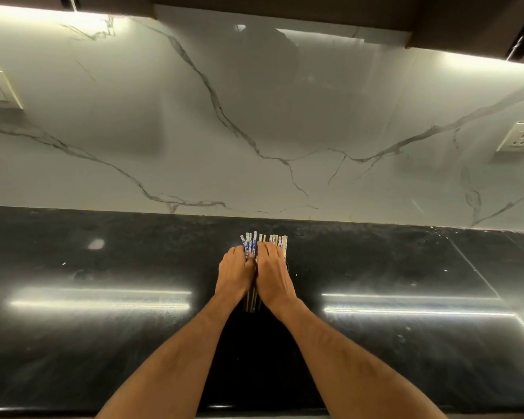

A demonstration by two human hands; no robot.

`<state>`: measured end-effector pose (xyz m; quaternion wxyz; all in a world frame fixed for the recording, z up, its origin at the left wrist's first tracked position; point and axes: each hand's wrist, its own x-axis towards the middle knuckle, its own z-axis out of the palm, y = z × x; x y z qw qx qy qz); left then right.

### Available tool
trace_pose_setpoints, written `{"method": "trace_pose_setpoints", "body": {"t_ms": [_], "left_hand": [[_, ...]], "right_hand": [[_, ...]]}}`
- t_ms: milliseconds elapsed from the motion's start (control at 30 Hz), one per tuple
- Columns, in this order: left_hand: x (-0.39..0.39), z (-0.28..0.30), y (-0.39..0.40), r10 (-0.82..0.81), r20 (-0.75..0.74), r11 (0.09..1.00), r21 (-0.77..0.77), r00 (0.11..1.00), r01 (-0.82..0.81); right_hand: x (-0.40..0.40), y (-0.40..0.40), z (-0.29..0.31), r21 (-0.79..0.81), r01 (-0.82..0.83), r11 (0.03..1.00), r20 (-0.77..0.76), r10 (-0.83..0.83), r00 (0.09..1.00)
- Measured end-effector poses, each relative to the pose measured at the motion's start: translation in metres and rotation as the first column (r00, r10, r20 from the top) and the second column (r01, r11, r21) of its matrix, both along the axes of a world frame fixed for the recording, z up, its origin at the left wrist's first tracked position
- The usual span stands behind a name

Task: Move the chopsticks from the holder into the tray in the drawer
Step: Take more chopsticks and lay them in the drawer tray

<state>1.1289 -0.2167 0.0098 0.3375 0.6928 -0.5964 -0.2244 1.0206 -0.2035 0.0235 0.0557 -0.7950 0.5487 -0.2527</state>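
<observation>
Your left hand and right hand sit side by side on the black counter, equally near. Your fingers curl around the bunch of chopsticks. The sticks point away from you, toward the wall.

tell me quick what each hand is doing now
Left hand: gripping the chopsticks.
Right hand: gripping the same chopsticks.

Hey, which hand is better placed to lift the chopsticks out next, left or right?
Neither clearly: the left hand and right hand both wrap the chopsticks side by side. The right covers more of the bundle, so probably right, with the left steadying.
</observation>
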Motion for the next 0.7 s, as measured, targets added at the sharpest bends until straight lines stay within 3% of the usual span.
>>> {"method": "trace_pose_setpoints", "body": {"t_ms": [300, 567, 700], "left_hand": [[0.002, 0.003, -0.003, 0.036, -0.273, 0.999, 0.008, 0.961, -0.035], [0.002, 0.008, -0.003, 0.046, -0.38, 0.999, 0.014, 0.924, -0.044], [0.004, 0.01, -0.002, 0.031, -0.365, 1.0, 0.008, 0.931, -0.031]], "right_hand": [[0.011, 0.001, 0.008, 0.063, 0.058, 0.996, 0.301, -0.074, 0.951], [0.015, -0.003, 0.007, 0.017, 0.054, 0.998, 0.354, -0.057, 0.934], [0.016, -0.004, 0.007, 0.051, 0.073, 0.996, 0.363, -0.086, 0.928]]}}
